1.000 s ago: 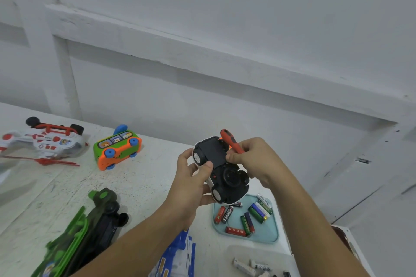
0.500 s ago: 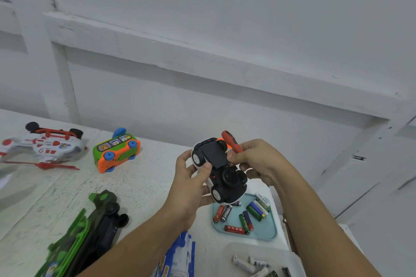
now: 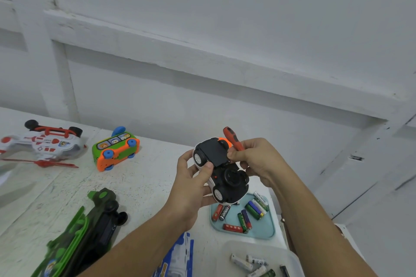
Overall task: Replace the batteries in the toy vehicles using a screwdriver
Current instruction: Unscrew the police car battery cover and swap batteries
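Observation:
A small white and black toy car (image 3: pixel 227 183) is held upside down above the table, its black underside facing me. My left hand (image 3: pixel 193 183) grips its left side, thumb on the black battery cover (image 3: pixel 213 150). My right hand (image 3: pixel 255 159) holds the orange-handled screwdriver (image 3: pixel 233 138) in its curled fingers, and its thumb tip presses the cover's right edge. The screwdriver's tip is hidden inside the hand.
A teal tray (image 3: pixel 265 230) with several batteries lies below the car. A clear bin (image 3: pixel 290 256) with more batteries sits at the bottom right. A green-orange bus (image 3: pixel 116 149), a white-red helicopter (image 3: pixel 42 143), a green-black vehicle (image 3: pixel 90 229) and a blue-white toy (image 3: pixel 180 256) lie on the white table (image 3: pixel 144 177).
Both hands and the car have held nearly the same place. My right thumb has shifted slightly along the battery cover's edge.

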Demonstrator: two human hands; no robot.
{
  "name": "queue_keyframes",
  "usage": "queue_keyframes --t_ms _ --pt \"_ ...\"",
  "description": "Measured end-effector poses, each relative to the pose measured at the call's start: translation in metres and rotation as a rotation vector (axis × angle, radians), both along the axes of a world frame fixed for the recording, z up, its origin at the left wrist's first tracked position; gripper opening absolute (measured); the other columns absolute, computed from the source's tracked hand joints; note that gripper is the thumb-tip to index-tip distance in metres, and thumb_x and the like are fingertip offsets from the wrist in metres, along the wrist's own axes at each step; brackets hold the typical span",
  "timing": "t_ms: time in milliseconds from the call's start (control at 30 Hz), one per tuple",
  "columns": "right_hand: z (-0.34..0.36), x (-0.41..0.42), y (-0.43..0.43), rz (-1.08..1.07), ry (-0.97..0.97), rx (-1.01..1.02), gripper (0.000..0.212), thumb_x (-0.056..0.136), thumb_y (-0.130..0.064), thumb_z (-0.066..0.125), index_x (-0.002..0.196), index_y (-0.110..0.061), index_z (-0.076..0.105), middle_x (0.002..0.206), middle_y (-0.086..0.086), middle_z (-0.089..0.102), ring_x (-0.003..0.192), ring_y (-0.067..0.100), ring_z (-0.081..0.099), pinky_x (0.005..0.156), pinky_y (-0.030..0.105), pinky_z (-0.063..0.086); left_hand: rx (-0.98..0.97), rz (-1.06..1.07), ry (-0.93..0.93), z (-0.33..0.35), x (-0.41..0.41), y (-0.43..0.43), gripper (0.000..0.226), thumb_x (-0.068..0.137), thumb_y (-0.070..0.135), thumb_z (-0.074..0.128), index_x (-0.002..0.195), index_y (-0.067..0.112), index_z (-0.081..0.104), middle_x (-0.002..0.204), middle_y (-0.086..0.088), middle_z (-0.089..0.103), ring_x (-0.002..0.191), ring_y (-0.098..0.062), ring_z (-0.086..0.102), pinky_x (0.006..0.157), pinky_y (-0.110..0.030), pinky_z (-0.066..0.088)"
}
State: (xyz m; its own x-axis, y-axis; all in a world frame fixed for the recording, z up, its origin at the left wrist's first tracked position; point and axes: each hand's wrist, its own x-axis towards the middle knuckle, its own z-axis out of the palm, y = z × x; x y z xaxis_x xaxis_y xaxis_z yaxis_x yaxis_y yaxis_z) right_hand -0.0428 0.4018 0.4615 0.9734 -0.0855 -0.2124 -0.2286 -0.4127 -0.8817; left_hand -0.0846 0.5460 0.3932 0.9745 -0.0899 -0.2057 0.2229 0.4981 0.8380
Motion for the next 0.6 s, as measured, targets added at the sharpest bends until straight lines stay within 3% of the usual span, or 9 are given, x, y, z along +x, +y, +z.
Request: queue_keyframes --t_ms 433,600 --pt "-0.0037 0.0033 0.0011 -0.027 -0.018 -0.033 0.013 0.079 -0.003 0.071 0.069 -0.010 0.067 0.054 -0.001 0.060 0.050 0.013 0.043 0.048 0.024 0.033 0.001 -0.011 0.000 -0.0013 0.0036 0.0002 0.037 0.097 0.016 0.057 0.119 0.043 0.043 0.120 -0.001 0.062 0.092 -0.033 0.072 0.069 -0.046 0.061" --pt "-0.0002 0.0058 0.0015 -0.014 -0.008 -0.113 0.008 0.078 -0.008 0.075 0.077 -0.005 0.068 0.057 0.003 0.067 0.048 0.012 0.048 0.049 0.025 0.034 0.005 -0.023 0.023 -0.0026 0.0057 0.0007 0.037 0.097 0.017 0.057 0.123 0.040 0.043 0.119 -0.003 0.064 0.092 -0.035 0.072 0.070 -0.047 0.061"
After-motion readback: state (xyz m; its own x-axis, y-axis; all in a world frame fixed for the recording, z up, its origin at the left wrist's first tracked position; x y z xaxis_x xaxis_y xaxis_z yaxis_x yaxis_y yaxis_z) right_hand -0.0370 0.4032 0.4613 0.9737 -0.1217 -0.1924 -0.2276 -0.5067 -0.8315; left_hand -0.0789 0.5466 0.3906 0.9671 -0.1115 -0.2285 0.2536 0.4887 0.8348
